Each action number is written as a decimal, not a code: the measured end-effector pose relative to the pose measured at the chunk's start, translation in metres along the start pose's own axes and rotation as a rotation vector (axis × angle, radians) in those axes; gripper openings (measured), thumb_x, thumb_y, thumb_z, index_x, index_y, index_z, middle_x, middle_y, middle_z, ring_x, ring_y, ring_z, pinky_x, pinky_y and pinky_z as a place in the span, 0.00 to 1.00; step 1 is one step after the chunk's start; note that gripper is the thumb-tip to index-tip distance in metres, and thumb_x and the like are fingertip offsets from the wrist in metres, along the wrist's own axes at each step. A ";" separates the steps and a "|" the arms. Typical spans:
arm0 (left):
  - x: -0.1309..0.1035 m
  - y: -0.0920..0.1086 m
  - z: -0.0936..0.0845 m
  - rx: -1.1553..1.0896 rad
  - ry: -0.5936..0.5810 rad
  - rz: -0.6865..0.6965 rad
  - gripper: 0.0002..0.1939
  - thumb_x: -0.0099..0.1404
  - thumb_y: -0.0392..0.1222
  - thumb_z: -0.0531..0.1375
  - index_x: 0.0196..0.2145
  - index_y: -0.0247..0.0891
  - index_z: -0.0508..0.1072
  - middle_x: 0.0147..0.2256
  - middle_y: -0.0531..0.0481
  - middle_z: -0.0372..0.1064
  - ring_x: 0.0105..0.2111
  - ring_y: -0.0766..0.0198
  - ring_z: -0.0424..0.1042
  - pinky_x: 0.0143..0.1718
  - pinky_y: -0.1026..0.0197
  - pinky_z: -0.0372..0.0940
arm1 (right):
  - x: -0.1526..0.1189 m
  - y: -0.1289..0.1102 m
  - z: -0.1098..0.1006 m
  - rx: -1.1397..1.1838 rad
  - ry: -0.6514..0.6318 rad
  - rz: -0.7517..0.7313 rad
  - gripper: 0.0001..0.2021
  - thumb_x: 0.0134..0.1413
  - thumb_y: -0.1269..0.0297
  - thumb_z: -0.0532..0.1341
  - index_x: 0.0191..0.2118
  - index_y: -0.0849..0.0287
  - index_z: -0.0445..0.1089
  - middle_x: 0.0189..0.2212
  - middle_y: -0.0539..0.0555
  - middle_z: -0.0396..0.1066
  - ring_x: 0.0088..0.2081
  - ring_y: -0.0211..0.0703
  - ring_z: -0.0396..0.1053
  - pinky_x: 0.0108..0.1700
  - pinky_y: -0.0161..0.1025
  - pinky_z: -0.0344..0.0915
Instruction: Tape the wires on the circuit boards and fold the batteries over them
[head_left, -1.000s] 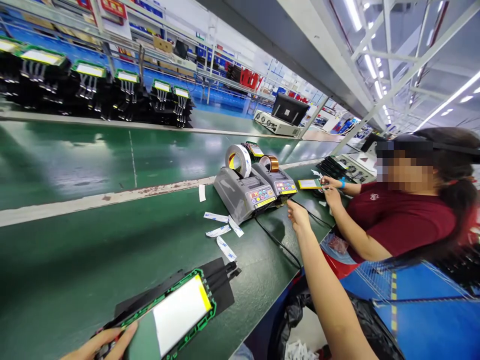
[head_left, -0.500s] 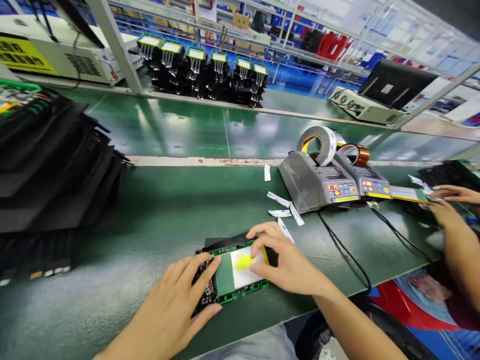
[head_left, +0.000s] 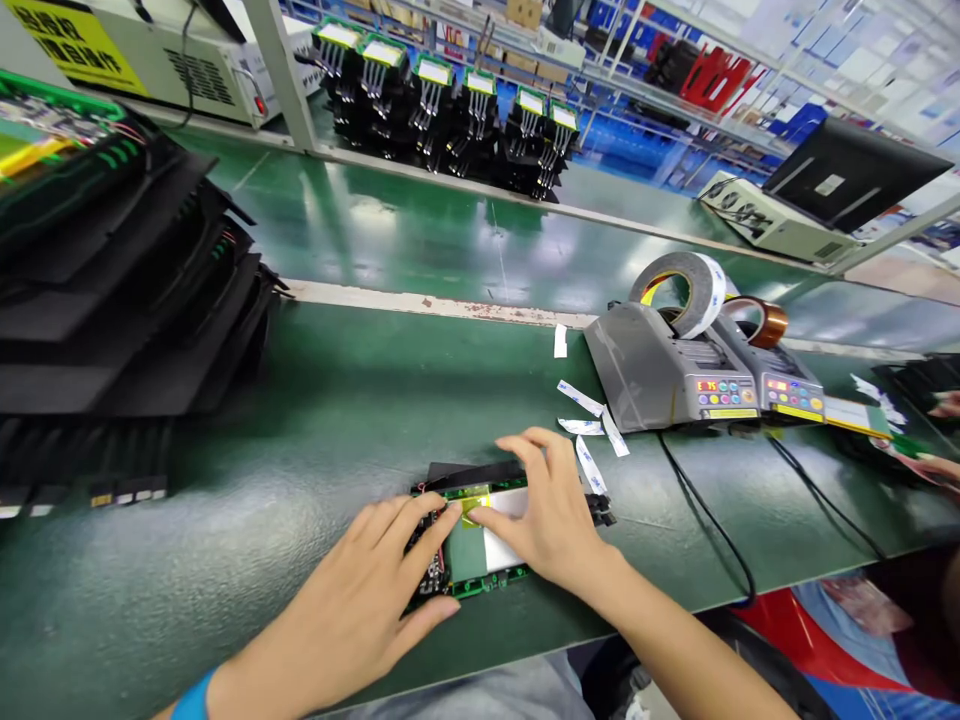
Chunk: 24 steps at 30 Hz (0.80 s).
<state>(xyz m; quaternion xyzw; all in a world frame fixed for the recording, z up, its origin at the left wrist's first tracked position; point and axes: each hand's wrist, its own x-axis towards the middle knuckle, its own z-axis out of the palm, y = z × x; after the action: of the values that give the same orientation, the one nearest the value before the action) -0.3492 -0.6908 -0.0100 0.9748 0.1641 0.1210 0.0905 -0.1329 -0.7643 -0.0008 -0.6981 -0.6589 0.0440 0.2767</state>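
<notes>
A circuit board assembly with a green middle, a white panel and black parts lies on the bench in front of me. My left hand grips its left end, fingers on top and thumb by the near edge. A strip of yellow translucent tape lies over the far part of the board, between the hands. My right hand is over the right part; its thumb presses at the tape, while the index finger is stretched out above the far edge. Part of the white panel is hidden under this hand.
Two tape dispensers with rolls stand to the right, cables hanging over the edge. Loose white strips lie beside them. A stack of black parts is at left. More boards line the rear shelf. A co-worker's hand is far right.
The yellow tape has moved from the white panel to the board's far left part. My right hand has shifted with it, its index finger now lifted away. The view has turned slightly.
</notes>
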 end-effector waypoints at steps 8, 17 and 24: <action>0.000 0.000 -0.001 -0.032 -0.028 -0.020 0.32 0.65 0.54 0.56 0.62 0.40 0.57 0.53 0.42 0.62 0.49 0.51 0.64 0.47 0.49 0.64 | -0.008 0.001 0.003 -0.068 -0.018 -0.288 0.08 0.60 0.65 0.59 0.44 0.57 0.70 0.37 0.53 0.70 0.38 0.42 0.63 0.43 0.44 0.60; 0.008 0.002 -0.003 -0.007 -0.052 0.003 0.33 0.65 0.55 0.55 0.63 0.41 0.55 0.54 0.42 0.61 0.48 0.50 0.63 0.47 0.49 0.63 | -0.001 -0.003 0.004 -0.041 -0.148 -0.190 0.09 0.60 0.62 0.57 0.41 0.60 0.70 0.39 0.57 0.67 0.40 0.46 0.62 0.43 0.45 0.60; 0.020 0.003 -0.007 0.022 -0.092 -0.011 0.35 0.62 0.61 0.56 0.62 0.43 0.58 0.55 0.42 0.61 0.47 0.49 0.64 0.46 0.49 0.62 | -0.006 0.001 -0.002 0.053 -0.122 -0.183 0.13 0.59 0.58 0.59 0.45 0.60 0.67 0.42 0.58 0.69 0.43 0.47 0.63 0.46 0.46 0.62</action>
<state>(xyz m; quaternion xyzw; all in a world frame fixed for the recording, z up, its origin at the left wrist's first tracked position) -0.3321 -0.6861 0.0019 0.9794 0.1664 0.0737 0.0877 -0.1316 -0.7703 -0.0014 -0.6237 -0.7340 0.0783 0.2573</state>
